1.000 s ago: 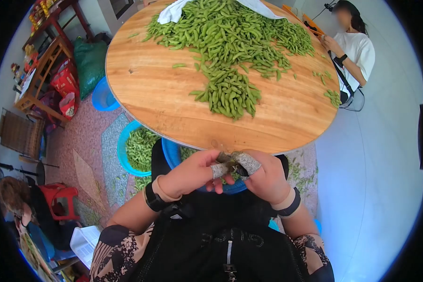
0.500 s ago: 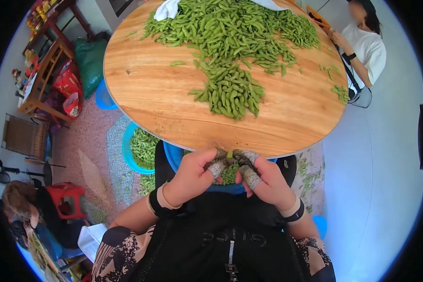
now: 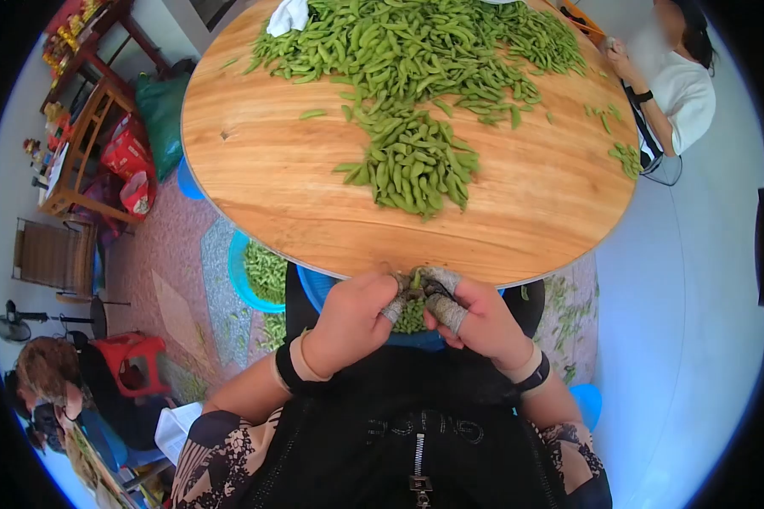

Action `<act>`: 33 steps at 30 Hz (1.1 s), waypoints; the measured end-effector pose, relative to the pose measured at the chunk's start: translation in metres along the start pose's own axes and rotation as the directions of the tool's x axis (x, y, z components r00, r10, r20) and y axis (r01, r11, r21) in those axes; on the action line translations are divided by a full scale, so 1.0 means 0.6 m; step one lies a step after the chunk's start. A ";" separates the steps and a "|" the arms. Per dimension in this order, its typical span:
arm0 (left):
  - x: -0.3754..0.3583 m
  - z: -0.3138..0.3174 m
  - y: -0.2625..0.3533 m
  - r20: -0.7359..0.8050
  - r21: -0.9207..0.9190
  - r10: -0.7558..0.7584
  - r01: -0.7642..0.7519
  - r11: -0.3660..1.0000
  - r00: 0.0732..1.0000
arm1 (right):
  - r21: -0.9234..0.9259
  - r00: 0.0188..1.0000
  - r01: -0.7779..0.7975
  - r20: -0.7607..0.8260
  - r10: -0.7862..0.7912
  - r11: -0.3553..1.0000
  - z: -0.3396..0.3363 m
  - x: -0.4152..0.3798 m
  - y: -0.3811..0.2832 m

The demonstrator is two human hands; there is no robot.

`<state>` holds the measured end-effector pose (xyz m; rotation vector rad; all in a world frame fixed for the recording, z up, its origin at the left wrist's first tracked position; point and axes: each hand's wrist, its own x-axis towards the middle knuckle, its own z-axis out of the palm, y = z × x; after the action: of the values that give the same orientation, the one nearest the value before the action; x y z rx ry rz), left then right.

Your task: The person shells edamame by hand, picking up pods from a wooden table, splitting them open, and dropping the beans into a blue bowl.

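My left hand (image 3: 358, 316) and my right hand (image 3: 482, 318) meet at the near edge of the round wooden table (image 3: 272, 178). Grey tape wraps the thumbs and forefingers of both. Pinched between their tips is a green edamame pod (image 3: 416, 278), mostly covered by the fingers. Directly below, a blue basin (image 3: 314, 285) on my lap holds green beans or pods (image 3: 411, 317), partly hidden by my hands. Ahead on the table lies a small heap of edamame pods (image 3: 416, 170), joined to a much larger pile (image 3: 416, 55) behind it.
A turquoise basin of pods (image 3: 265, 270) stands on the floor at the left, with scattered pods around it. A white cloth (image 3: 289, 15) lies at the table's far left. Another person (image 3: 683, 93) sits at the right; a red stool (image 3: 132, 360) stands at lower left.
My hands stay close together over the basin, their fingertips shifting slightly around the pod. The view has tilted a little. The person at the right has moved their hands somewhat.
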<state>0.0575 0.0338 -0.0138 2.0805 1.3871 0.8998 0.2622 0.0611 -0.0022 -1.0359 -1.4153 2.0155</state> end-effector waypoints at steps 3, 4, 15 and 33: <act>0.004 0.004 -0.002 -0.035 0.012 0.083 -0.082 0.997 0.996 | 0.253 0.990 -0.141 0.033 0.137 0.957 -0.003 0.003 -0.007; 0.006 0.001 0.001 0.114 -0.361 -0.168 0.198 0.911 0.979 | 0.336 0.984 -0.179 0.056 0.170 0.925 -0.003 0.002 -0.012; -0.002 0.018 -0.008 0.359 -0.721 -0.292 0.462 0.516 0.886 | -0.361 0.939 0.324 0.008 -0.344 0.874 -0.001 0.003 0.030; -0.015 -0.001 0.001 0.424 -0.163 -0.166 0.256 0.953 0.890 | -0.477 0.845 0.391 -0.153 -0.512 0.787 0.001 -0.012 0.067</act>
<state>0.0549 0.0250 -0.0152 1.7797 1.2033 0.4658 0.2680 0.0411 -0.0371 -0.9709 -1.7887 1.1855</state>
